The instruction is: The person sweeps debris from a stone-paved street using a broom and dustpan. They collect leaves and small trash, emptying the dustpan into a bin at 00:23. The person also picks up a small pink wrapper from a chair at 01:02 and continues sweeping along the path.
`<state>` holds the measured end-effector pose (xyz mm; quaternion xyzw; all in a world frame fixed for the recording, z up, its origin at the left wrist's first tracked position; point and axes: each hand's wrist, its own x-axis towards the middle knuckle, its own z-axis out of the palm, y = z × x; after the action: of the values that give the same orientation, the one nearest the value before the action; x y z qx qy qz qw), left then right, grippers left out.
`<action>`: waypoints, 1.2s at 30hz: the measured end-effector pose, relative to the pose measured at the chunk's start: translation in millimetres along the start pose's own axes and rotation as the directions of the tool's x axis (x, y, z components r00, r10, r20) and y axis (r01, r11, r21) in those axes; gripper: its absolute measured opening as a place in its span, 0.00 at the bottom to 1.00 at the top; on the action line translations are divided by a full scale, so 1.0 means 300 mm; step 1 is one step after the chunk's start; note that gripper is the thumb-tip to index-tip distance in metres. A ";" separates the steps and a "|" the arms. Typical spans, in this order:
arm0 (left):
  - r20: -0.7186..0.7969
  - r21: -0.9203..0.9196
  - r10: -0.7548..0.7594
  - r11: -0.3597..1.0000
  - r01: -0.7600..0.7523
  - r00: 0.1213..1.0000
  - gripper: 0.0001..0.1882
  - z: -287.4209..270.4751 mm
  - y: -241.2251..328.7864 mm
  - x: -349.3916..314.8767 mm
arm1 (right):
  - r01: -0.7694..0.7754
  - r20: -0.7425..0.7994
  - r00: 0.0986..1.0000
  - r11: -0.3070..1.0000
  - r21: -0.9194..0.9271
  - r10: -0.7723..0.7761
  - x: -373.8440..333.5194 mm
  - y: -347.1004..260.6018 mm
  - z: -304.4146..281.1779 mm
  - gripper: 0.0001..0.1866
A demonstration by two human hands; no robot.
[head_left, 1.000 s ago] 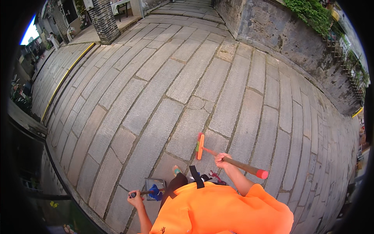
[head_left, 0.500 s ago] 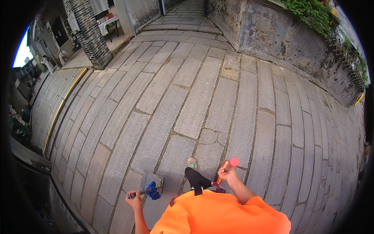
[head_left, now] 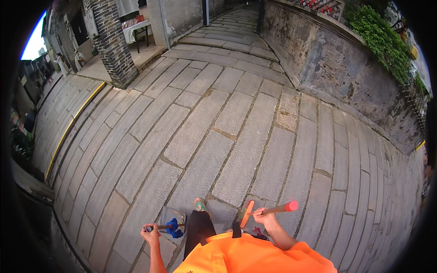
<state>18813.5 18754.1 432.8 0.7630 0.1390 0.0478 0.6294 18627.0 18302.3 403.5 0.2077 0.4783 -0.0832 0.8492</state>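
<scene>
My left hand (head_left: pixel 150 233) is closed round the dark handle of what looks like a long-handled dustpan, with a greyish see-through pan (head_left: pixel 169 214) low beyond it. A bunched blue cloth or bag (head_left: pixel 174 229) hangs on that handle. In my right hand (head_left: pixel 264 216) is a brownish pole (head_left: pixel 278 209) with a round red end cap, pointing up and to the right. Just left of this hand an orange bar (head_left: pixel 247 214) slants; I cannot tell whether it is gripped too. The pole's lower end is hidden by my hand and orange top (head_left: pixel 255 255).
Long stone slabs (head_left: pixel 200 150) pave the lane. A brick pillar (head_left: pixel 109 48) and a cloth-covered table (head_left: pixel 136 28) stand at the far left. A yellow-edged kerb (head_left: pixel 75 120) runs down the left side. At the right rises a weathered wall (head_left: pixel 337 68) with green plants (head_left: pixel 380 38).
The view has shifted as I walk, and my foot has moved left in the picture. The red-capped pole has swung from nearly end-on to sideways, pointing right. Both hands keep their hold.
</scene>
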 end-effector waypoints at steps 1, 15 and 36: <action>-0.004 0.004 -0.005 1.000 0.005 1.000 0.06 0.043 -0.001 0.073 | -0.023 0.021 1.000 1.000 0.009 0.023 0.052 0.006 0.068 0.11; 0.099 0.076 -0.097 0.993 0.089 0.990 0.06 0.647 0.212 1.103 | -0.045 0.068 0.997 0.995 0.083 0.040 0.563 0.131 1.060 0.09; 0.004 0.270 0.003 0.963 -0.004 1.000 0.06 1.676 0.676 2.307 | 0.571 0.577 0.813 -0.084 -0.817 -0.086 1.175 0.046 2.590 0.07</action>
<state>19631.0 18432.1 457.4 0.8419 0.1419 0.0280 0.5199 19422.5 17998.8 463.1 -0.5865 0.2737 0.0269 0.7618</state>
